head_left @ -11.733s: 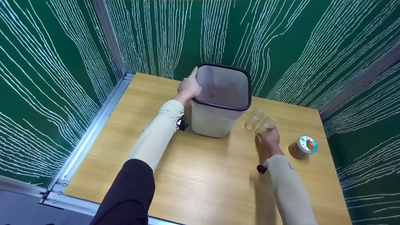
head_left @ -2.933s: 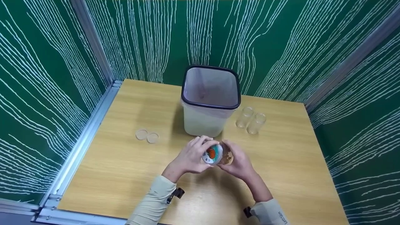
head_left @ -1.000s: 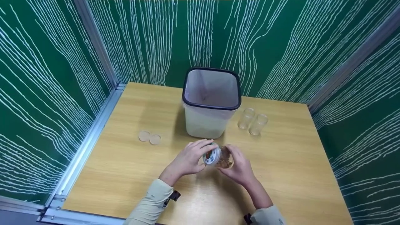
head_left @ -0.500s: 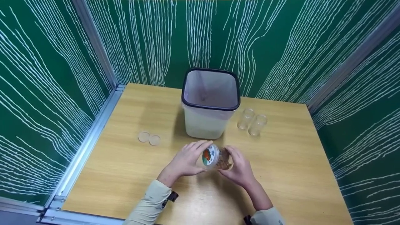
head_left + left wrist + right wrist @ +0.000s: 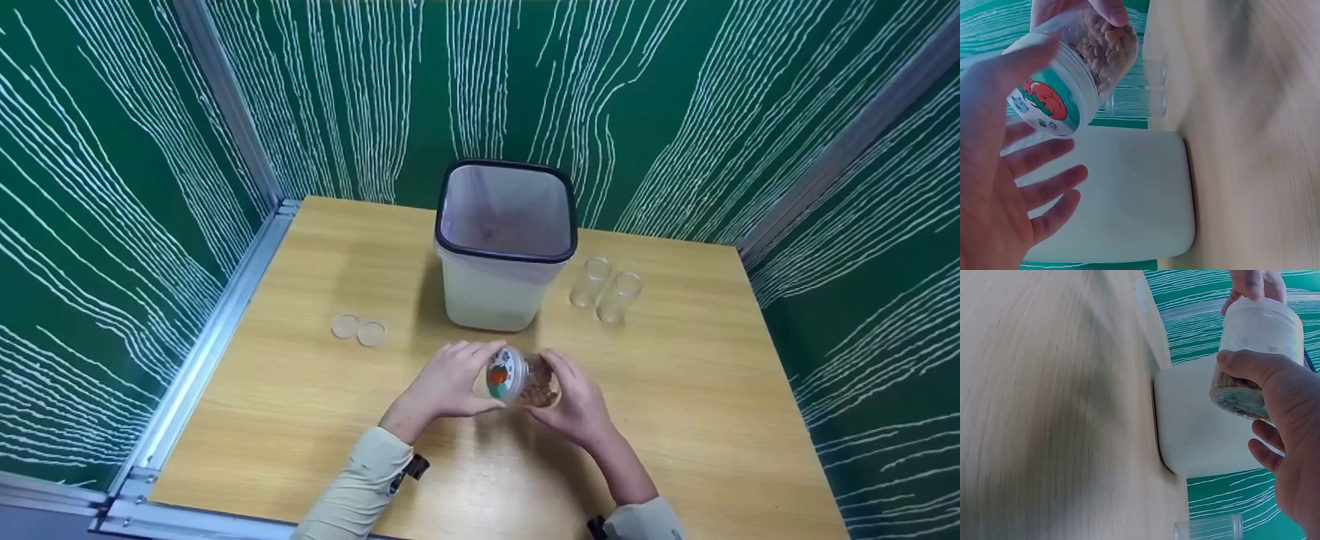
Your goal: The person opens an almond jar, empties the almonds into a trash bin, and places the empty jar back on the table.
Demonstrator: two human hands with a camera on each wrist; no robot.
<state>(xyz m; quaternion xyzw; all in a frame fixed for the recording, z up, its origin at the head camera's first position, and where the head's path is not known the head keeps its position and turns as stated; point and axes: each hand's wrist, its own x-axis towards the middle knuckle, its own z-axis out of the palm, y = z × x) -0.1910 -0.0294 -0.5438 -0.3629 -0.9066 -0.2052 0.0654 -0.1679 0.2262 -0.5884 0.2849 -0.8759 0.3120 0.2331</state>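
Observation:
A clear jar (image 5: 539,381) of brown nut-like pieces is held tilted above the table, its lid facing left. My right hand (image 5: 576,397) grips the jar's body near the base, thumb along the side in the right wrist view. At the other end is a white lid (image 5: 506,375) with a red tomato-like picture on green. My left hand (image 5: 448,382) pinches this lid's rim between thumb and forefinger. In the left wrist view its other fingers (image 5: 1053,188) spread away from the lid. The lid sits on the jar's mouth.
A whitish bin (image 5: 495,292) with a black rim stands behind the hands. Two clear glasses (image 5: 619,298) stand upright to its right. Left of it, two thin round discs (image 5: 371,334) lie on the wooden table (image 5: 300,420). Green walls with white lines enclose the back and sides.
Earlier the left hand held the bin and the right hand a glass, with the jar standing at right. Now both hands hold the jar, and the lid's picture has turned over the last second.

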